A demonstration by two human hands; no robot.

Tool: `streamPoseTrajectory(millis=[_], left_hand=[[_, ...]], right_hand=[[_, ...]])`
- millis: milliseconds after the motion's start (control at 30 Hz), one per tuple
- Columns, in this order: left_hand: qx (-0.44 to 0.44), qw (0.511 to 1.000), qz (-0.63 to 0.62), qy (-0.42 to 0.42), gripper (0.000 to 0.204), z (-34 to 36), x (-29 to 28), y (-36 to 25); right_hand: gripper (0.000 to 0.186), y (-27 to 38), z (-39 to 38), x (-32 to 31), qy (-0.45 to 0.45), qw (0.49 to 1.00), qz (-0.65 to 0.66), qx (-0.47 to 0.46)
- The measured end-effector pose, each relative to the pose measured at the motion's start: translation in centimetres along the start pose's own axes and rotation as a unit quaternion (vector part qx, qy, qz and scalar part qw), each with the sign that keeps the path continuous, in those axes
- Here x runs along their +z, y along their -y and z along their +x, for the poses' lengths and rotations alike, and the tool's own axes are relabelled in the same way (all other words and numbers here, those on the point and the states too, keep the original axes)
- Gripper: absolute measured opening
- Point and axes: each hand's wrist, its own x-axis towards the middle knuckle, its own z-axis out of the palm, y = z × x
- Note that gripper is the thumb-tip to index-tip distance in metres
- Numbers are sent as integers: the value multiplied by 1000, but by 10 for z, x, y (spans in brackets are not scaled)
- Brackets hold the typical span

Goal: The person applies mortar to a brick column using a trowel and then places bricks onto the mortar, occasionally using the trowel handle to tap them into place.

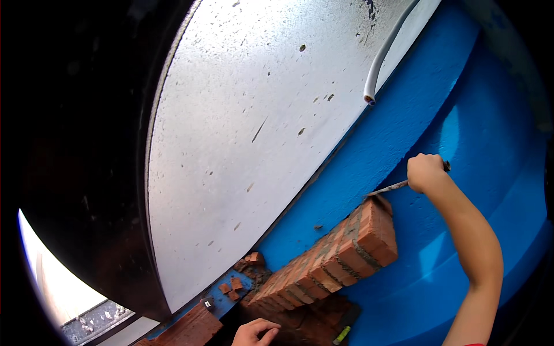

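Observation:
My right hand [426, 173] is closed round the handle of a trowel [395, 186], whose dark handle end pokes out past the fist. The thin, mortar-smeared blade, seen nearly edge-on, reaches left to the top corner of a low brick wall [343, 251]. Grey mortar fills joints between its red bricks. At the bottom edge, below the wall, my left hand [255, 333] shows loosely bent fingers, with a gap between thumb and forefinger. Nothing is visible in it, though its lower part is out of frame.
Broken brick pieces [234, 287] and a dark mortar heap [262, 275] lie by the wall's far-left end. A reddish-brown ledge [193, 328] is at lower left. Blue wall [461, 230] surrounds the right side. A pale panel [248, 115] and cut grey cable [378, 63] are above.

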Motion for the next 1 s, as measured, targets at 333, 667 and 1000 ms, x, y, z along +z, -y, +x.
streamPoseTrajectory(millis=[333, 667, 1000], left_hand=[[12, 999, 28, 29, 12, 6, 5, -10], [-39, 985, 56, 161, 11, 6, 46, -20], [31, 920, 122, 371, 19, -1, 116, -50]], right_hand=[[24, -115, -105, 125, -204, 870, 418, 167], [42, 210, -358, 387, -68, 381, 889, 244], [30, 208, -470, 334, 63, 510, 832, 209]])
